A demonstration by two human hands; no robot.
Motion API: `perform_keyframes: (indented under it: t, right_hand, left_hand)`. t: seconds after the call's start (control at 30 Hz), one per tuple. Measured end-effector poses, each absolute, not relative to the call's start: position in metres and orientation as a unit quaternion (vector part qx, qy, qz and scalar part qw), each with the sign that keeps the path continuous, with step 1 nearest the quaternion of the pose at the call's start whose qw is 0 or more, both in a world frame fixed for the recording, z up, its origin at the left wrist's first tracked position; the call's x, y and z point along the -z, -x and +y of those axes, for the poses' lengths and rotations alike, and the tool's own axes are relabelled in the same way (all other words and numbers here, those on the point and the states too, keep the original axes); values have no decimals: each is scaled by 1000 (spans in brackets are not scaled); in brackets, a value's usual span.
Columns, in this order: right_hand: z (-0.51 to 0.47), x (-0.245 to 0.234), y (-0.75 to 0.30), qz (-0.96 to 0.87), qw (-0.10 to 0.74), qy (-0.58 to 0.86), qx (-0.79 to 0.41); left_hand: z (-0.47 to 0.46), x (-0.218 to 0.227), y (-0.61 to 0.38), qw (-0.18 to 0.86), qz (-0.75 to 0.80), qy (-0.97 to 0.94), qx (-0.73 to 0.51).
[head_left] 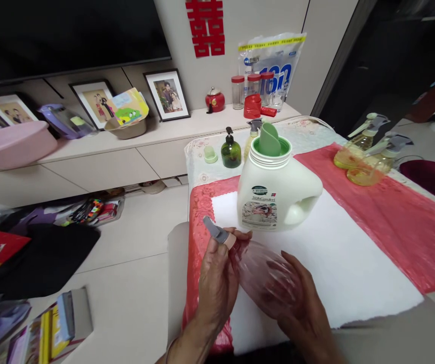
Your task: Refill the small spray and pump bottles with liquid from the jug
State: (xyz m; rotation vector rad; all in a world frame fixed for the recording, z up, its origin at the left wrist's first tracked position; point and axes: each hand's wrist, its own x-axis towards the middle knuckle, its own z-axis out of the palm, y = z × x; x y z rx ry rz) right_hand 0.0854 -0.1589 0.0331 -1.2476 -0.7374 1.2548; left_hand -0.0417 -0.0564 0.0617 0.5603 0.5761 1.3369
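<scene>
I hold a clear pinkish spray bottle tilted over the white sheet, its grey head pointing to the upper left. My left hand is closed round the neck, just under the grey head and its pale collar. Wrapped about the wide lower end is my right hand. Behind the bottle stands a large pale green detergent jug, upright, with a green spout in its uncapped mouth. Motion blurs the bottle's body slightly, and the fingers partly hide it.
A white sheet lies over red plastic on the table. Behind the jug are a green pump bottle and a light green cap. Two spray bottles with yellow liquid stand at right. Frames and jars line the cabinet.
</scene>
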Motion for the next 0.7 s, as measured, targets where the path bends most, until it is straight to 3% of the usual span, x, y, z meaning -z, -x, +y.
perform_keyframes:
  t: [0.27, 0.47, 0.57, 0.7]
  right_hand:
    - [-155, -34, -85, -178, 510, 401, -740]
    - [-157, -25, -97, -320, 540, 481, -612]
    - [-147, -17, -111, -435, 500, 569, -487]
    - [-142, -20, -126, -466, 470, 605, -443]
  left_hand:
    - [-59, -69, 45, 696, 304, -288, -584]
    - [-70, -68, 46, 667, 382, -325, -552]
    - [-80, -66, 41, 653, 395, -412, -498]
    - [-90, -64, 26, 628, 332, -519, -475]
